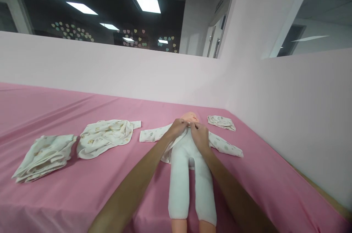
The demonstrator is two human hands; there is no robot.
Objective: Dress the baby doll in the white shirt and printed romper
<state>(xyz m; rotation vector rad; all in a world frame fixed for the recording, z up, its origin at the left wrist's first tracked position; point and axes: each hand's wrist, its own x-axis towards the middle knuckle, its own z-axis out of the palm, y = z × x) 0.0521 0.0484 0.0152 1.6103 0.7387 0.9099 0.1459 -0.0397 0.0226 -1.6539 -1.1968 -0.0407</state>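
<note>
A baby doll (180,185) in white leggings lies on its back on the pink sheet, head toward the wall. Its arms are spread in the sleeves of a white patterned baby shirt (226,145). At the doll's neck, my left hand (178,127) pinches the shirt's upper edge. Close beside it, my right hand (200,133) is also closed on the shirt near the collar. The fingertips almost meet just below the doll's chin. The exact bit of cloth between the fingers is hidden. Part of the shirt shows under the doll's hips.
Left of the doll lie a loosely spread patterned baby garment (106,137) and a folded cloth (45,158). Another folded cloth (221,122) rests right of the doll's head. The pink sheet (96,178) meets white walls (110,68) at the back and right.
</note>
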